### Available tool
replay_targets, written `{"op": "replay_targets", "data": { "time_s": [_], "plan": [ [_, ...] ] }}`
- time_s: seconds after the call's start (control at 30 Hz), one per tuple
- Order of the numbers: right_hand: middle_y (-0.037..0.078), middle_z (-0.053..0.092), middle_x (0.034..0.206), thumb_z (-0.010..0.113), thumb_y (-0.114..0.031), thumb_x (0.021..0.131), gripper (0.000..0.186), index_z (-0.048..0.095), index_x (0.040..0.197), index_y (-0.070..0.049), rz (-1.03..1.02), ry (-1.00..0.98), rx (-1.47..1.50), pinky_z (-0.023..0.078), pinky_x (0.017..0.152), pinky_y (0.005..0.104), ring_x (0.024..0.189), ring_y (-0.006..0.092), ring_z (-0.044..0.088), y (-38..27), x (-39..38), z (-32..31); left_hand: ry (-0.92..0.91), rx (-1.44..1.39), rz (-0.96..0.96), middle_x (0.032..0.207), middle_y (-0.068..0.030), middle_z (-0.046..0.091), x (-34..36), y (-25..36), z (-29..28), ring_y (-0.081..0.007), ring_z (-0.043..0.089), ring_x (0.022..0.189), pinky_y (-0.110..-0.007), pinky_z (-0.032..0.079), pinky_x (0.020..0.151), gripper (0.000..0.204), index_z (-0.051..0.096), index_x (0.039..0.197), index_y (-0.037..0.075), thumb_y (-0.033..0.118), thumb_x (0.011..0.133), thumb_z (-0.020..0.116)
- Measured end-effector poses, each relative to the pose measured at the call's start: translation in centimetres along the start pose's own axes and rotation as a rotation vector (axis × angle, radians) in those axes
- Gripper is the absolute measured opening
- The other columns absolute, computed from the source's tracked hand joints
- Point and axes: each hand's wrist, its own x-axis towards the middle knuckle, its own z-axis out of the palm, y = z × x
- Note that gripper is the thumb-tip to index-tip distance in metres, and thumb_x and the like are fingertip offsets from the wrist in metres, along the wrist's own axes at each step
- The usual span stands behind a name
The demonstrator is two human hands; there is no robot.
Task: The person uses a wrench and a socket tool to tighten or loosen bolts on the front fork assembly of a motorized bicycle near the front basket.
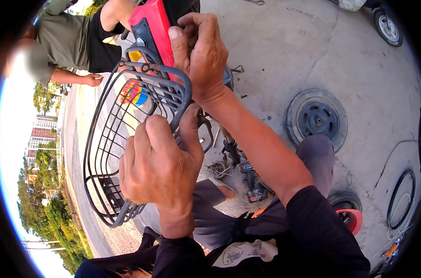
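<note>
We've got the wire basket [122, 139] in the left-centre of the frame, stiff but light, best gripped at its thick rim. Our left hand [157, 167] pinches that rim; our right hand [199, 51], upper centre, curls closed against the red scooter front [150, 23], perhaps on a fastener.

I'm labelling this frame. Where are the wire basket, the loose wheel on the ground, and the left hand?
wire basket [104, 153], head view, left side wires.
loose wheel [317, 116], head view, hub.
left hand [157, 162], head view, back of the hand.
</note>
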Motion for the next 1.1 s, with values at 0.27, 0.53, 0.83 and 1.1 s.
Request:
{"op": "replay_targets", "data": {
  "time_s": [0.27,0.53,0.83,1.1],
  "plan": [
    [0.012,0.061,0.092,0.066,-0.011,0.088,0.02,0.052,0.1,-0.006,-0.018,-0.375,-0.158,0.05,0.061,0.0444,0.076,0.0359,0.064,-1.8,-0.6,-4.8,0.044,-0.001,0.013,0.057,-0.0036,0.053,0.0,-0.4,-0.2,-0.0227,0.057,0.052,-0.036,0.041,0.046,0.045,0.051,0.065,0.013,0.05,0.086,0.068],
    [0.016,0.063,0.093,0.062,-0.004,0.086,0.012,0.052,0.092,-0.001,0.151,-0.587,-0.129,0.049,0.067,0.0468,0.079,0.0402,0.062,-4.5,-0.1,-9.2,0.082,0.012,0.037,0.058,-0.0033,0.054,-0.1,-0.3,-0.1,-0.0217,0.059,0.053,-0.035,0.042,0.046,0.046,0.05,0.065,0.014,0.051,0.086,0.067],
    [0.015,0.055,0.084,0.067,-0.001,0.085,0.016,0.053,0.092,0.0,0.189,-0.359,-0.2,0.047,0.064,0.0402,0.072,0.0369,0.058,-7.1,-6.7,-15.8,0.065,0.032,0.022,0.057,-0.0025,0.053,-0.1,-0.3,-0.3,-0.0207,0.059,0.053,-0.034,0.045,0.048,0.047,0.05,0.064,0.014,0.052,0.083,0.068],
    [0.014,0.053,0.087,0.067,0.0,0.086,0.017,0.051,0.093,-0.001,0.24,-0.22,-0.113,0.045,0.069,0.0367,0.077,0.027,0.054,-7.2,-12.4,-17.7,0.055,0.008,0.031,0.058,-0.0046,0.056,0.1,-0.3,-0.5,-0.0229,0.059,0.052,-0.036,0.041,0.045,0.044,0.053,0.066,0.013,0.049,0.086,0.068]
  ]
}}
